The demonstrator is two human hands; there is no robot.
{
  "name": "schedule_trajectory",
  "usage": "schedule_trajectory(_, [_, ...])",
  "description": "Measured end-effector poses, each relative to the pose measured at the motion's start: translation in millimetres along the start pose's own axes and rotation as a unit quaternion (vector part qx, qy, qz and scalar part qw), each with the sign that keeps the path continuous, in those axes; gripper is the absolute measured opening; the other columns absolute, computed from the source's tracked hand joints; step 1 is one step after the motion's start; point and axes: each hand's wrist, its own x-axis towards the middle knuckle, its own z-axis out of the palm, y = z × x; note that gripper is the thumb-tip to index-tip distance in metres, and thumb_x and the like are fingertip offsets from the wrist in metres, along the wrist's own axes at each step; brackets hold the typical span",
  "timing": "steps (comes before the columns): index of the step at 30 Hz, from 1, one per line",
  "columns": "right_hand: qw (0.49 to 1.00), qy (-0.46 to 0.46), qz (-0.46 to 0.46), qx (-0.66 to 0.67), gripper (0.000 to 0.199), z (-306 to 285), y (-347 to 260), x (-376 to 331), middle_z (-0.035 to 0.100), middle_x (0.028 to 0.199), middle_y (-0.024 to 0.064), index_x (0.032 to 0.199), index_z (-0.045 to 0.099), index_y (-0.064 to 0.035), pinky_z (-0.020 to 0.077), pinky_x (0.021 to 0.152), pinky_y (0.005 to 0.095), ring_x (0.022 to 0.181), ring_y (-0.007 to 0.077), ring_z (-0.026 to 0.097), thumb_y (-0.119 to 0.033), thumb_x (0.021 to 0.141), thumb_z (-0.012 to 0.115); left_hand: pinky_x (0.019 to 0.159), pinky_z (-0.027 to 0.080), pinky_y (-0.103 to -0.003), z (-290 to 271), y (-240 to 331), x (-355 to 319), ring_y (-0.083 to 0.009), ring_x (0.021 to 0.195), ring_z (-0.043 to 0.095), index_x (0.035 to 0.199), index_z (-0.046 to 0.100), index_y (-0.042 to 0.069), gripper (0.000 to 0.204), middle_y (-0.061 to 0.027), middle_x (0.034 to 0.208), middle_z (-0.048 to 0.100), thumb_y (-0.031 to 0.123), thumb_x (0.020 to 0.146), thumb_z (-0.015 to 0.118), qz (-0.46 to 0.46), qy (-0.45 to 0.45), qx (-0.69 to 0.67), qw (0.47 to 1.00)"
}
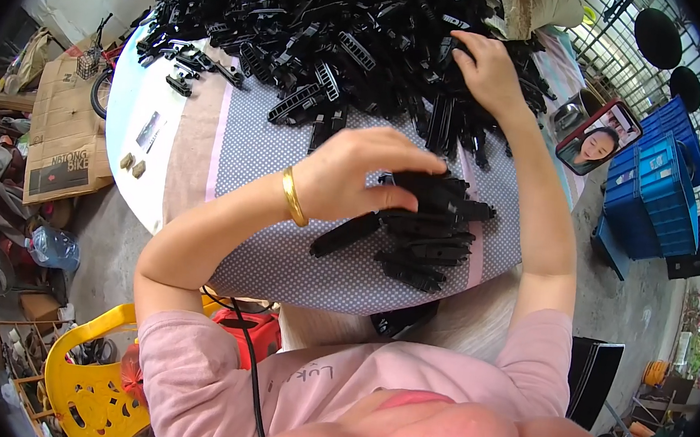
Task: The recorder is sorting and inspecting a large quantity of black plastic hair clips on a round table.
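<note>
My left hand [359,169], with a gold bangle at the wrist, hovers at the left side of a small stack of long black plastic parts [423,247]. Its thumb and fingers are curved but apart, and I see nothing gripped between them. Farther back on the right, my right hand [492,74] reaches to the edge of a large heap of black plastic parts [301,28]. Its thumb and forefinger close around a black plastic part [448,49], whose far end blends into the heap. Both hands are bare.
The round table [302,277] has a dotted, striped cloth. A phone [600,138] showing a person stands at its right edge, beside a metal container [569,115]. Blue crates [652,193] lie beyond. A yellow chair [90,379] is at lower left, cardboard [68,124] farther left.
</note>
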Motion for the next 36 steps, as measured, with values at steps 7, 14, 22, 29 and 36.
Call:
schedule_trajectory(7, [0.967,-0.143,0.077,-0.196,0.040,17,-16,7,0.050,0.123,0.0058,0.122,0.049,-0.0194,0.0388,0.087,0.0484,0.111,0.0248,0.046,-0.029,0.083,0.050,0.084,0.046,-0.037,11,0,-3,-0.0296,0.098,0.055,0.109,0.058,0.004,0.044,-0.0136,0.110,0.057,0.013,0.069,0.072,0.040,-0.045,0.010,0.998])
schedule_trajectory(14, [1.000,0.008,0.015,-0.018,0.036,20,-10,11,0.055,0.101,0.0076,0.106,0.055,-0.0115,0.0440,0.083,0.0392,0.100,0.0244,0.053,-0.016,0.071,0.063,0.086,0.044,-0.037,15,-9,-4,-0.0303,0.100,0.054,0.111,0.056,0.002,0.047,-0.0148,0.114,0.055,0.035,0.078,0.064,0.018,-0.058,-0.021,0.998])
schedule_trajectory(22, [0.998,-0.002,0.051,0.025,0.043,38,-16,4,0.057,0.101,0.0126,0.116,0.050,-0.0090,0.0467,0.081,0.0388,0.093,0.0315,0.057,-0.009,0.073,0.057,0.089,0.042,-0.035,15,-10,-3,-0.0285,0.105,0.053,0.111,0.056,0.000,0.045,-0.0164,0.115,0.055,0.034,0.083,0.059,-0.012,-0.019,-0.085,0.996])
schedule_trajectory(29, [0.996,-0.023,0.086,0.023,0.044,33,-19,10,0.060,0.092,0.0104,0.113,0.052,-0.0091,0.0469,0.076,0.0390,0.086,0.0283,0.058,-0.014,0.070,0.059,0.094,0.038,-0.031,22,-20,-9,-0.0184,0.107,0.051,0.113,0.055,-0.002,0.041,-0.0117,0.113,0.057,0.031,0.089,0.052,-0.171,0.007,-0.292,0.941])
schedule_trajectory(36, [0.975,0.130,0.032,0.175,0.032,-7,-22,19,0.054,0.087,0.0090,0.102,0.059,-0.0066,0.0468,0.065,0.0288,0.073,0.0175,0.056,-0.009,0.071,0.062,0.086,0.042,-0.026,19,-22,-7,-0.0124,0.097,0.054,0.110,0.058,-0.001,0.036,-0.0067,0.104,0.060,0.028,0.091,0.049,-0.198,0.059,-0.321,0.924])
